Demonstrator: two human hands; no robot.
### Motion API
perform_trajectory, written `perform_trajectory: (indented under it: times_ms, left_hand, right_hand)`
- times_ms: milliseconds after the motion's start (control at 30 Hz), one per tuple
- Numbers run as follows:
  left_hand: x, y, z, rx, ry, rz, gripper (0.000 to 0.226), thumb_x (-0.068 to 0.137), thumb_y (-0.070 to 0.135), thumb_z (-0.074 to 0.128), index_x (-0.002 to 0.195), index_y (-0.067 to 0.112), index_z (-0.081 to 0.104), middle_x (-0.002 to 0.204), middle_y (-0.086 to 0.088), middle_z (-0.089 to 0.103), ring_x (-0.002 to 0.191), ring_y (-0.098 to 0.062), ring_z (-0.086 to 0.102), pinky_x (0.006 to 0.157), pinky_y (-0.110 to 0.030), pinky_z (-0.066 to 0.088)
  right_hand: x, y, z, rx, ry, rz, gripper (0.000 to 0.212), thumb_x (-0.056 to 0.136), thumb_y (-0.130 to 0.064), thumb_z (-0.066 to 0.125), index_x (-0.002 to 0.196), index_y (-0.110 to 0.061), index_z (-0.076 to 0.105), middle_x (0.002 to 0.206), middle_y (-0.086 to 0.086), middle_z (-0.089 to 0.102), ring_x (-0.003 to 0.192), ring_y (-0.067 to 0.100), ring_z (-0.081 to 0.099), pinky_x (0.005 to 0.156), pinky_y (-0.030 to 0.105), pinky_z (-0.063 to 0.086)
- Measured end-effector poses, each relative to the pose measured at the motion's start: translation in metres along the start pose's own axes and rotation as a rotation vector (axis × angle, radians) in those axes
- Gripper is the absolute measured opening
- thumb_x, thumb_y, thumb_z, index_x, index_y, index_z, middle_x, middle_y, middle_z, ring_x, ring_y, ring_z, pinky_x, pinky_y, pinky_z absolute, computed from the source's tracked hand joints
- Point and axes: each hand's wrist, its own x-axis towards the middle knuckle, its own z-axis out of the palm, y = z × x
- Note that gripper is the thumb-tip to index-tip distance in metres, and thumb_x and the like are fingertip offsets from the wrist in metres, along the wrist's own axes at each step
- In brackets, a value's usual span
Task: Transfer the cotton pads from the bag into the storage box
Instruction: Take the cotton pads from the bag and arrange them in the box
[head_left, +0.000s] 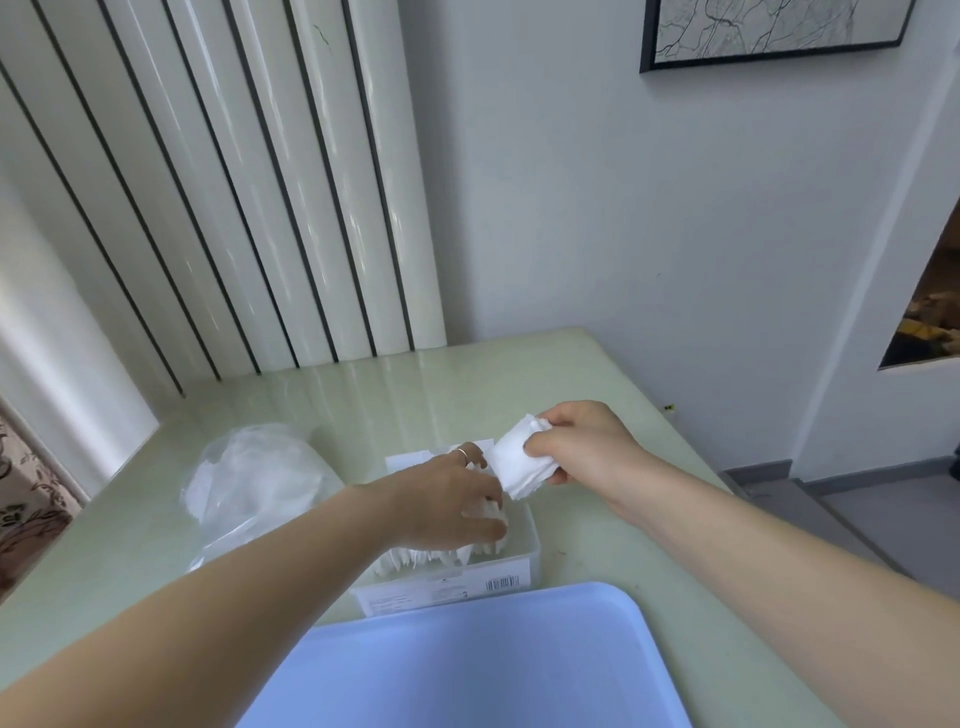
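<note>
Head view looks down on a pale green tabletop (597, 374) set against a white ribbed radiator (234, 182) in the upper left of the frame. Near the middle sits a clear storage box (524, 558), packed with white cotton pads (441, 556) standing on edge. On its near wall is a white label with a barcode (503, 583); the small print beside it is too blurred to read. The left hand (457, 499) reaches into the box, fingers curled over the pads there. The right hand (582, 441) hovers just above the box's far right corner, gripping a stack of pads (519, 465). Left of the box lies a crumpled clear plastic bag (254, 483) with more white inside. A blue lid (467, 670) fills the lower centre of the frame. A framed picture (774, 31) hangs at upper right.
</note>
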Motion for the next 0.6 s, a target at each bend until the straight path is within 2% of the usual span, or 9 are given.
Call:
perform_trajectory:
  times_ms: [33,67,133,200,300,367,467,533,600]
  left_hand:
    - [-0.001,-0.001,0.001,-0.007,0.007,0.032,0.007,0.089,0.046,0.060,0.091,0.039,0.061,0.126,0.002,0.044,0.106,-0.012,0.050,0.097,-0.030,0.044]
    - [-0.002,-0.004,0.003,0.007,0.030,0.062,0.017,0.092,0.039,0.060,0.076,0.037,0.054,0.120,0.001,0.049,0.101,-0.010,0.049,0.092,-0.026,0.042]
    - [-0.003,-0.010,0.004,0.009,0.058,0.064,0.035,0.094,0.031,0.060,0.064,0.031,0.042,0.105,0.005,0.055,0.109,-0.012,0.050,0.090,-0.026,0.042]
    - [-0.002,-0.015,0.003,-0.026,0.085,0.073,0.025,0.092,0.028,0.061,0.070,0.017,0.055,0.090,0.006,0.054,0.115,-0.015,0.052,0.092,-0.031,0.044]
    - [0.000,-0.021,0.003,-0.078,0.081,0.083,0.022,0.089,0.027,0.063,0.094,0.006,0.069,0.095,-0.005,0.060,0.104,-0.011,0.053,0.089,-0.031,0.045]
    - [0.004,-0.024,0.006,-0.109,0.104,0.091,0.020,0.086,0.024,0.064,0.092,0.006,0.069,0.095,-0.006,0.063,0.104,-0.011,0.053,0.089,-0.031,0.045]
    - [0.006,-0.027,0.010,-0.153,0.122,0.093,0.017,0.084,0.020,0.064,0.096,0.010,0.070,0.097,0.000,0.062,0.101,-0.013,0.054,0.086,-0.028,0.046]
    - [0.007,-0.027,0.010,-0.185,0.134,0.070,0.010,0.083,0.018,0.065,0.094,0.019,0.065,0.094,0.007,0.057,0.093,-0.014,0.054,0.079,-0.025,0.043]
    - [0.009,-0.028,0.011,-0.215,0.145,0.046,0.017,0.082,0.017,0.064,0.086,0.032,0.056,0.087,0.014,0.054,0.089,-0.013,0.053,0.075,-0.023,0.041]
  right_hand:
    - [-0.001,0.000,0.006,-0.056,0.008,-0.010,0.016,0.076,-0.006,0.064,0.089,-0.010,0.071,0.091,0.010,0.073,0.075,0.025,0.068,0.066,0.033,0.060]
    - [-0.001,-0.001,0.011,-0.149,0.015,-0.035,0.018,0.075,-0.008,0.064,0.091,-0.012,0.070,0.092,0.008,0.072,0.079,0.027,0.070,0.070,0.035,0.061]
    - [-0.005,-0.003,0.021,-0.405,0.025,-0.107,0.020,0.076,-0.013,0.061,0.096,-0.014,0.066,0.096,0.005,0.068,0.087,0.027,0.067,0.073,0.033,0.056]
    - [-0.010,-0.009,0.029,-0.624,0.031,-0.180,0.021,0.080,-0.012,0.059,0.101,-0.011,0.060,0.102,0.005,0.063,0.089,0.029,0.061,0.071,0.031,0.050]
    - [-0.016,-0.023,0.039,-0.851,0.014,-0.259,0.019,0.082,-0.007,0.058,0.097,-0.008,0.045,0.102,0.010,0.054,0.083,0.031,0.049,0.066,0.032,0.039]
    - [-0.020,-0.029,0.046,-0.956,-0.003,-0.287,0.025,0.081,-0.004,0.059,0.095,-0.010,0.039,0.099,0.012,0.050,0.086,0.034,0.053,0.065,0.032,0.035]
    - [-0.021,-0.031,0.057,-1.034,-0.050,-0.298,0.023,0.087,-0.009,0.059,0.099,-0.010,0.040,0.097,0.013,0.049,0.100,0.036,0.060,0.066,0.033,0.036]
    - [-0.019,-0.030,0.061,-0.997,-0.087,-0.248,0.026,0.088,-0.016,0.062,0.098,-0.010,0.038,0.096,0.015,0.052,0.092,0.036,0.058,0.066,0.034,0.037]
    - [-0.016,-0.028,0.066,-0.972,-0.068,-0.203,0.029,0.090,-0.022,0.063,0.096,-0.010,0.037,0.095,0.014,0.054,0.082,0.033,0.051,0.062,0.033,0.037]
